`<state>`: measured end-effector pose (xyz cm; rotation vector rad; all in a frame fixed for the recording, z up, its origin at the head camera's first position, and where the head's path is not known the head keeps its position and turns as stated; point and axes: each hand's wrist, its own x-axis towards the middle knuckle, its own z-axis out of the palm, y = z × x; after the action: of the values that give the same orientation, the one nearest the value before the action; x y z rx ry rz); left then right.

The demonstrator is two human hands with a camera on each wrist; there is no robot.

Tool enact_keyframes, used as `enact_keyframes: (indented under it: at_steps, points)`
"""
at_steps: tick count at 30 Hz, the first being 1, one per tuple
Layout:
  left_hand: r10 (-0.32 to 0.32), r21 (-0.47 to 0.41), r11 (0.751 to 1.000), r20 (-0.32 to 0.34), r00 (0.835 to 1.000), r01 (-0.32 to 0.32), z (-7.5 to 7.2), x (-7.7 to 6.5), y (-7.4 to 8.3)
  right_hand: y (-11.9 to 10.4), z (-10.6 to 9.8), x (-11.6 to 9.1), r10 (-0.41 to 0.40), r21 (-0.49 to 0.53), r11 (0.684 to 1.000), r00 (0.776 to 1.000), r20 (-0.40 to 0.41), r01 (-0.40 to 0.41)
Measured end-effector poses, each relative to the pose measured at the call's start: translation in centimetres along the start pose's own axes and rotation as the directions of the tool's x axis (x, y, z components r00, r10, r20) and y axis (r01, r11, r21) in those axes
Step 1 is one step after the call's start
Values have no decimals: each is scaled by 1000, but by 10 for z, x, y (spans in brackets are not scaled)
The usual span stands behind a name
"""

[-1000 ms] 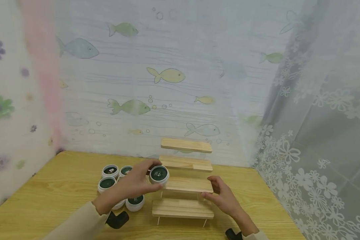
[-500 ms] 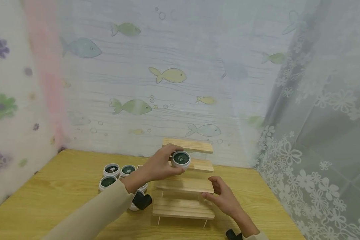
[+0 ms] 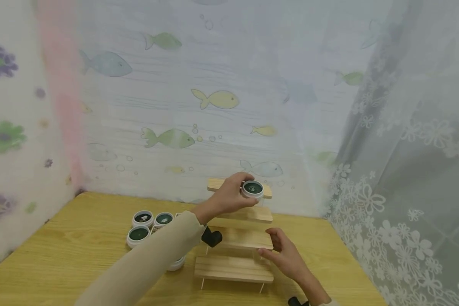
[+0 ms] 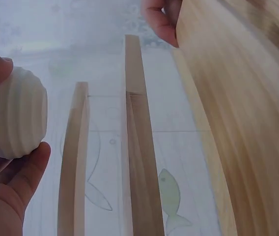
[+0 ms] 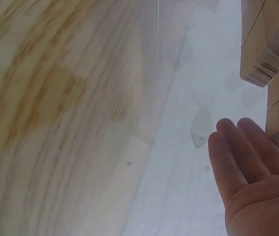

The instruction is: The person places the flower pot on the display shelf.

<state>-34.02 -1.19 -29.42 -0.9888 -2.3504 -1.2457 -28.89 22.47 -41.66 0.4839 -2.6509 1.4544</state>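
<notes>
A small white ribbed pot (image 3: 253,190), dark green inside its rim with a pale mark, is held between the thumb and fingers of my left hand (image 3: 229,196). In the head view it overlaps the right part of the top board (image 3: 215,184) of a stepped wooden shelf (image 3: 233,268). The left wrist view shows the pot (image 4: 19,113) side-on, apart from the board edges. My right hand (image 3: 287,255) holds the right end of the second-lowest board (image 3: 241,238), thumb at the front and index finger behind. Its other fingers (image 5: 228,162) extend beside the shelf in the right wrist view.
Several similar round pots (image 3: 137,234) stand grouped on the wooden table (image 3: 84,246), left of the shelf, partly hidden by my left sleeve (image 3: 149,259). A fish-patterned curtain (image 3: 214,144) hangs behind the table. Lace-patterned cloth (image 3: 405,204) hangs on the right.
My left hand has carried the pot up and to the right, from beside the second-lowest board to the top board's height. The right hand has stayed at the shelf.
</notes>
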Motion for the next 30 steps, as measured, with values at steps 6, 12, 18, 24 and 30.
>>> enact_keyframes:
  at_steps: [6, 12, 18, 24, 30]
  points:
    - [-46, -7, 999, -21, 999, 46, 9, 18, -4, 2, -1, -2, -13, 0, 1000, 1000, -11, 13]
    - [-93, 33, 995, -12, 996, 94, 15, 31, -11, 2, 0, 0, 2, 1, 1000, 1000, -9, -2]
    - [-129, 17, 991, 3, 992, 129, 21, 39, -14, 0, 0, -1, 9, 1, 1000, 1000, -7, -9]
    - [-132, 34, 991, -10, 991, 132, 25, 47, -18, -1, 0, -2, 13, 3, 1000, 1000, 6, -13]
    - [-144, 11, 989, 17, 989, 144, 27, 50, -18, -2, -1, -2, 13, -5, 1000, 1000, 9, -13]
